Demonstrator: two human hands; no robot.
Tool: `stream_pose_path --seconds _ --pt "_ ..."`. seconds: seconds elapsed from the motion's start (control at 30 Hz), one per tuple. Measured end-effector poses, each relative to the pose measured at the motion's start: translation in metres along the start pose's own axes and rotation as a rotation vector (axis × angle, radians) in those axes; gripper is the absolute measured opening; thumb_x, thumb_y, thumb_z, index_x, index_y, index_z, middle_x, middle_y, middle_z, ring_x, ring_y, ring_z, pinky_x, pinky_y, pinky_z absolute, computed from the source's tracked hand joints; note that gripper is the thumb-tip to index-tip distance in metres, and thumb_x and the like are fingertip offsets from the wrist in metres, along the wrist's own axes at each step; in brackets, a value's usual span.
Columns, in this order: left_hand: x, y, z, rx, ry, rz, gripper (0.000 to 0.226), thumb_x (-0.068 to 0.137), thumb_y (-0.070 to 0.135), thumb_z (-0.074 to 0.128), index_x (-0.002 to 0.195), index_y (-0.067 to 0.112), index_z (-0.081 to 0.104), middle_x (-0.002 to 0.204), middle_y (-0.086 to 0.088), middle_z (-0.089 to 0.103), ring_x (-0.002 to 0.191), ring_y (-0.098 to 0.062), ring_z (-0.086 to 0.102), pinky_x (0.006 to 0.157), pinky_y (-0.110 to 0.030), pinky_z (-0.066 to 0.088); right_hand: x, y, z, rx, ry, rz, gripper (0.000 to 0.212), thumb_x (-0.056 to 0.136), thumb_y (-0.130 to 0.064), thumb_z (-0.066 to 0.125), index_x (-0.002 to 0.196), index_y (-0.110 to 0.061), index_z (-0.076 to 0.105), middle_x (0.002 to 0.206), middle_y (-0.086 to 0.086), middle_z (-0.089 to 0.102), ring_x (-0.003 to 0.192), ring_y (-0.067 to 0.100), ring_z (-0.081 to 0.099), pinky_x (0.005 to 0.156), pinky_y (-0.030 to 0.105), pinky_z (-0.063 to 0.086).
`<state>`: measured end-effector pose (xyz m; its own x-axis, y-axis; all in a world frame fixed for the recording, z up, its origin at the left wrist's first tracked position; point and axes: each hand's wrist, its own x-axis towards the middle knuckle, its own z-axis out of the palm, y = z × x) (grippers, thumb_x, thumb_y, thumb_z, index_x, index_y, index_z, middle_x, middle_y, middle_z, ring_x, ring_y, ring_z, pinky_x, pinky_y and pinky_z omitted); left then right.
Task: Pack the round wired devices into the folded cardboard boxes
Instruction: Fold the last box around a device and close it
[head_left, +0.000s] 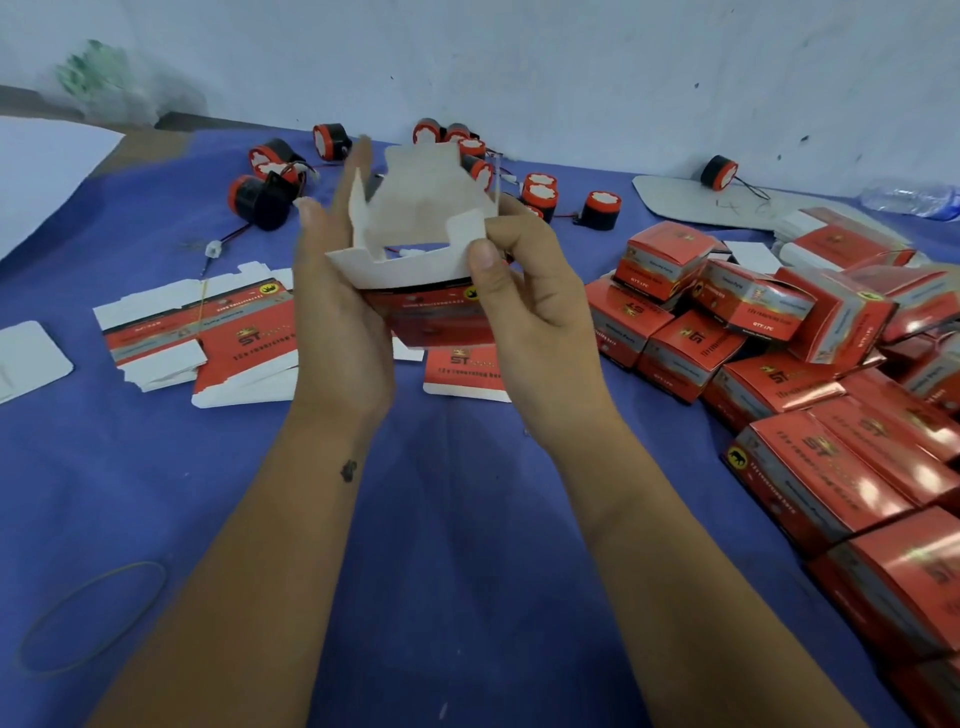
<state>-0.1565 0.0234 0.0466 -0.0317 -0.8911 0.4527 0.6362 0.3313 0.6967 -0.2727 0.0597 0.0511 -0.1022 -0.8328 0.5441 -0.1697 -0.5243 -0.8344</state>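
Note:
I hold a red cardboard box (431, 228) above the blue table, its white flaps standing open toward me. My left hand (337, 322) cups its left side, with straight fingers reaching up behind a flap. On the right side my right hand (524, 306) grips the box, thumb pressed on a front flap. Several round black-and-red wired devices (543, 195) lie scattered at the far edge by the wall, one larger device (257, 200) to the left. I cannot see inside the box.
A heap of closed red boxes (810, 358) fills the right side. Flat unfolded cartons (208, 338) lie left of my hands, another flat carton (462, 371) beneath them. A rubber band (93, 618) lies near left. A plastic bottle (909, 200) rests far right.

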Motion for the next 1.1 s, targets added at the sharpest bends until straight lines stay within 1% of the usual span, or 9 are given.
stream_pose_path --seconds 0.13,0.27,0.43,0.57,0.67,0.8,0.9,0.97,1.1 --pt "-0.009 -0.006 0.008 0.176 -0.065 0.074 0.049 0.102 0.043 0.015 0.138 0.021 0.039 0.140 -0.006 0.054 0.126 -0.019 0.056 0.097 -0.031 0.050 0.000 0.009 -0.007 0.012 0.081 0.015 0.020 0.103 -0.015 0.044 0.103 -0.002 0.058 0.116 0.019 0.057 0.123 0.041 0.047 0.101 0.056 0.041" --pt "-0.012 -0.014 0.002 0.476 -0.031 0.119 0.031 0.100 0.017 0.052 0.130 0.018 0.047 0.126 0.012 0.059 0.120 -0.019 0.058 0.095 -0.035 0.052 -0.003 0.021 -0.013 -0.014 0.146 0.036 0.018 0.098 -0.008 0.055 0.111 -0.002 0.066 0.125 0.013 0.061 0.123 0.031 0.054 0.101 0.053 0.044" --pt "-0.014 -0.020 0.002 0.601 -0.049 0.082 0.020 0.098 0.021 0.058 0.115 0.030 0.053 0.109 0.017 0.061 0.101 -0.015 0.065 0.076 -0.026 0.054 -0.005 0.026 -0.017 0.061 0.326 0.090 0.048 0.086 -0.009 0.072 0.118 -0.031 0.044 0.128 -0.002 0.056 0.103 0.014 0.066 0.090 0.037 0.055" --pt "-0.012 -0.019 0.005 0.540 -0.102 0.012 0.019 0.094 0.027 0.062 0.107 0.039 0.055 0.092 0.013 0.069 0.082 -0.008 0.069 0.063 -0.018 0.052 -0.002 0.028 -0.022 0.087 0.194 0.206 0.048 0.081 -0.026 0.073 0.122 -0.016 0.051 0.122 0.002 0.062 0.111 0.014 0.061 0.096 0.034 0.051" --pt "-0.013 -0.023 0.004 0.486 -0.088 -0.083 0.021 0.093 0.023 0.065 0.103 0.039 0.055 0.091 0.002 0.074 0.078 -0.014 0.072 0.060 -0.022 0.055 -0.003 0.031 -0.025 0.199 0.104 0.309 0.037 0.087 -0.019 0.070 0.121 -0.013 0.056 0.118 0.007 0.066 0.106 0.020 0.065 0.083 0.029 0.056" --pt "-0.013 -0.029 0.001 0.415 0.044 -0.152 0.025 0.093 0.018 0.063 0.091 0.040 0.051 0.083 0.004 0.072 0.072 -0.014 0.070 0.054 -0.028 0.053 -0.003 0.036 -0.023 0.189 0.090 0.366 0.025 0.091 -0.008 0.059 0.113 -0.019 0.061 0.107 -0.002 0.069 0.089 0.007 0.068 0.067 0.019 0.053" --pt "-0.011 -0.030 0.005 0.229 0.013 -0.238 0.011 0.094 0.036 0.055 0.096 0.044 0.062 0.098 0.004 0.073 0.085 -0.019 0.072 0.060 -0.033 0.056 -0.002 0.038 -0.019 0.198 0.119 0.415 0.032 0.089 -0.004 0.054 0.102 -0.032 0.064 0.097 -0.011 0.071 0.085 0.007 0.069 0.063 0.021 0.054" --pt "-0.010 -0.030 0.005 0.109 -0.011 -0.299 0.028 0.101 0.041 0.041 0.110 0.044 0.068 0.113 0.000 0.072 0.101 -0.022 0.071 0.070 -0.034 0.058 -0.002 0.039 -0.018 0.200 0.142 0.449 0.038 0.090 -0.003 0.052 0.099 -0.038 0.063 0.098 -0.011 0.071 0.088 0.011 0.070 0.062 0.024 0.056" --pt "-0.014 -0.031 0.007 0.367 -0.080 -0.289 0.043 0.089 0.027 0.045 0.110 0.060 0.063 0.127 0.017 0.064 0.117 -0.013 0.062 0.083 -0.031 0.056 -0.001 0.039 -0.016 0.230 0.183 0.454 0.040 0.089 0.000 0.049 0.097 -0.036 0.063 0.095 -0.010 0.072 0.084 0.011 0.071 0.058 0.022 0.054"
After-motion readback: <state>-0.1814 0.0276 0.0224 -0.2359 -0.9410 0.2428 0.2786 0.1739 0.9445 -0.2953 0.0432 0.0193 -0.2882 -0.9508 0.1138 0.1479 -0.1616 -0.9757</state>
